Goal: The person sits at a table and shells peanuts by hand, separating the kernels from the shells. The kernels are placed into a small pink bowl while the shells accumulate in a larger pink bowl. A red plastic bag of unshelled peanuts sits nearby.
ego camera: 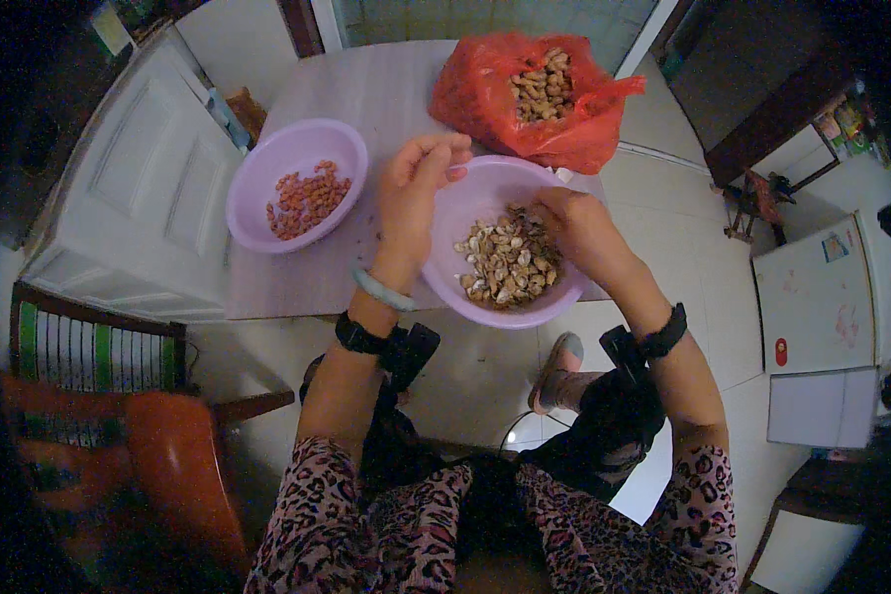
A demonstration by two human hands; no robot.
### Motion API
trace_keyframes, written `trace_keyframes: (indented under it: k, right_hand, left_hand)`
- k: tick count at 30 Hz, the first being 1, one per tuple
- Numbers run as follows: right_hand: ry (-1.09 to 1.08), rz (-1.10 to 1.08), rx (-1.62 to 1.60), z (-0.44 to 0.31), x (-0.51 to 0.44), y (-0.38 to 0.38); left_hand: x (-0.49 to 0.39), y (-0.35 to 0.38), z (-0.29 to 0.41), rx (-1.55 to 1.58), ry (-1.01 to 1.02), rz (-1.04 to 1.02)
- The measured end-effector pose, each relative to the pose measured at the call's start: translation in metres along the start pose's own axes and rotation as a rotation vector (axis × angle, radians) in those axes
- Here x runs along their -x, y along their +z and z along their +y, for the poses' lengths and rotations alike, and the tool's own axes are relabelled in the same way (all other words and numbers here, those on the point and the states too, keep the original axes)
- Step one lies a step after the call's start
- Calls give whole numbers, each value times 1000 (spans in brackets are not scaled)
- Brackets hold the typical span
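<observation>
My left hand (pixel 425 174) is raised over the left rim of a pink plastic basin (pixel 464 194), its fingers bent; whether it holds anything is hidden. Inside that basin lies a heap of peanut shells (pixel 511 263). Over the basin's right side, my right hand (pixel 570 221) has its fingers curled down beside the shells, and its fingertips are not clear. Further left, a second pink basin (pixel 251 197) contains shelled reddish peanut kernels (pixel 308 200). Behind the shell basin stands a red plastic bag (pixel 482 96), its top open on unshelled peanuts (pixel 546 85).
Both basins and the bag rest on a light wooden table (pixel 386 82), with the shell basin overhanging its front edge. An orange chair (pixel 174 445) stands at the lower left. A white cabinet (pixel 817 297) is at the right. A scrap of white material (pixel 562 174) lies by the bag.
</observation>
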State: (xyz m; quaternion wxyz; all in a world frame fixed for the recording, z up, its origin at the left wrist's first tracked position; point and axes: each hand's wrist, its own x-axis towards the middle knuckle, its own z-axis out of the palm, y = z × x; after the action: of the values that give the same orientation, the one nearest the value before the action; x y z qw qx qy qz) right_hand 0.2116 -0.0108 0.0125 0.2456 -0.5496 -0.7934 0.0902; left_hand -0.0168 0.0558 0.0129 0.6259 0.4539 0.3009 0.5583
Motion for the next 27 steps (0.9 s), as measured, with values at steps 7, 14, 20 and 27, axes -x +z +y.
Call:
trace_keyframes:
  k: [7, 14, 20, 27]
  right_hand:
    - [64, -298, 376, 20, -34, 53]
    - [140, -178, 3, 4, -32, 25]
    - [460, -94, -840, -24, -13, -2]
    - [433, 138, -1037, -43, -7, 8]
  left_hand:
    - [6, -18, -16, -92, 60, -4]
    - [3, -19, -11, -141, 54, -17]
    - [11, -11, -13, -221, 1, -138]
    - [21, 2, -14, -250, -91, -248]
